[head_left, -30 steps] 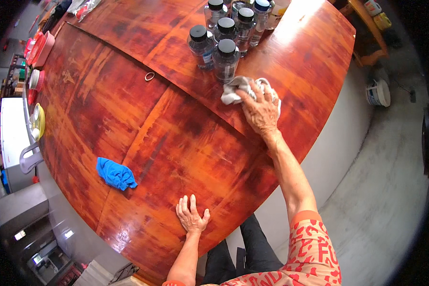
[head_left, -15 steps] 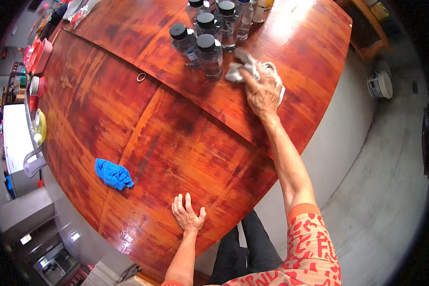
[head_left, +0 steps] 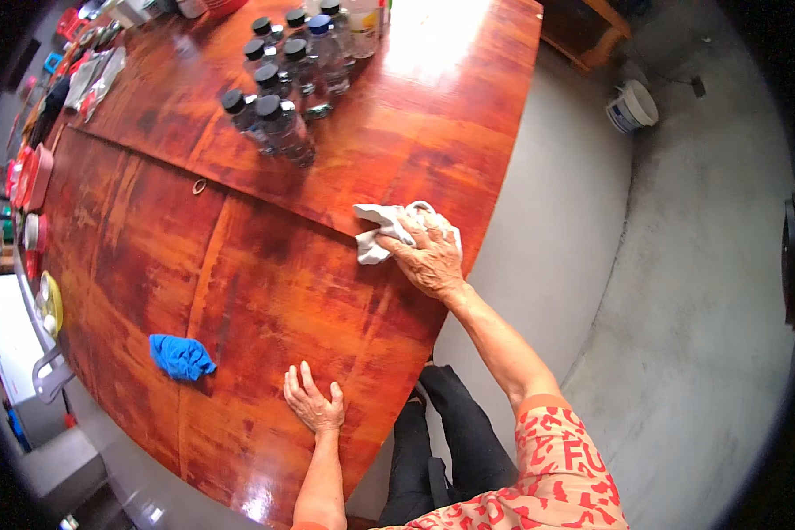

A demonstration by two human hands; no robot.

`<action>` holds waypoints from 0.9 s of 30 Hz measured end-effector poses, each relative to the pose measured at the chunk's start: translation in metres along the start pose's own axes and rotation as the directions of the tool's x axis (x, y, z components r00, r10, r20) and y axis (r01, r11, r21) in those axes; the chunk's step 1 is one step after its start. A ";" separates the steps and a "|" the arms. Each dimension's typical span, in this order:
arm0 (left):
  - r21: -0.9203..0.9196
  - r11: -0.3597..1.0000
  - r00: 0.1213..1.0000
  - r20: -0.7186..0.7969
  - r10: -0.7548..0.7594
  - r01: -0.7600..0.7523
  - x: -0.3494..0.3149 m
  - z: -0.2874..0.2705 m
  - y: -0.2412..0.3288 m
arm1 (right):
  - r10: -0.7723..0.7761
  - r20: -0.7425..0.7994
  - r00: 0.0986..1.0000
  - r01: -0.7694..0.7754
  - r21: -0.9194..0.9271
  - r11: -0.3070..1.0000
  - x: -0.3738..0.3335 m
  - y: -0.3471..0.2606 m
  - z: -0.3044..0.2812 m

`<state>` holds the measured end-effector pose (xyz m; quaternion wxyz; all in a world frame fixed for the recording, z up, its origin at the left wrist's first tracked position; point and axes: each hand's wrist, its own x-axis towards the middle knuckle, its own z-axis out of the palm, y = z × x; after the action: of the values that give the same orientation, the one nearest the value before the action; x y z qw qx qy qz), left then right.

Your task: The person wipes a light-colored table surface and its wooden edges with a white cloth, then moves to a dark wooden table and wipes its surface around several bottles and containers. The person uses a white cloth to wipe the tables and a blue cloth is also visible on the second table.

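Right hand [head_left: 430,256] pressed palm-down on a crumpled white cloth [head_left: 380,231], fingers curled over it, gripping it against the bench [head_left: 265,265] near the right edge. Left hand [head_left: 314,405] lies flat and open on the wood close to the near edge, fingers spread, holding nothing. The bench is broad, reddish-brown and glossy, with a seam running across it just above the cloth. A cluster of clear bottles [head_left: 283,79] stands at the far side, well apart from the cloth; about eight are countable, most with black caps, one with a blue cap; labels too small to tell. A small metal ring [head_left: 200,186] lies on the seam to the left. One blue rag [head_left: 180,356] sits bunched on the bench to the left of the left hand, apart from it. Red and clear packages [head_left: 84,75] line the far left rim, blurred; number uncertain. On the grey floor [head_left: 698,291] to the right stands one white bucket [head_left: 632,106], well away from the bench. Nothing lies between the two hands but bare wood.
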<state>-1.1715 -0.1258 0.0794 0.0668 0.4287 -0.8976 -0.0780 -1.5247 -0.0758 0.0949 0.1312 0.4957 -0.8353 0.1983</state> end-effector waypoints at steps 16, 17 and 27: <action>0.041 0.999 1.000 0.028 -0.006 0.005 -0.007 0.007 -0.013 | 0.136 -0.033 0.990 -0.139 -0.101 0.985 0.089 0.136 0.027; 0.053 0.999 1.000 0.027 -0.005 0.004 -0.008 0.005 -0.013 | 0.161 -0.038 0.986 -0.164 -0.126 0.978 0.096 0.152 0.028; 0.121 0.992 0.998 0.032 -0.048 0.044 -0.012 0.010 -0.005 | 0.341 -0.039 0.939 -0.339 -0.258 0.905 0.088 0.216 0.028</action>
<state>-1.1618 -0.1192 0.0681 0.0235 0.4513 -0.8915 -0.0330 -1.7571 -0.0644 0.0631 0.1557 0.3217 -0.9281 0.1049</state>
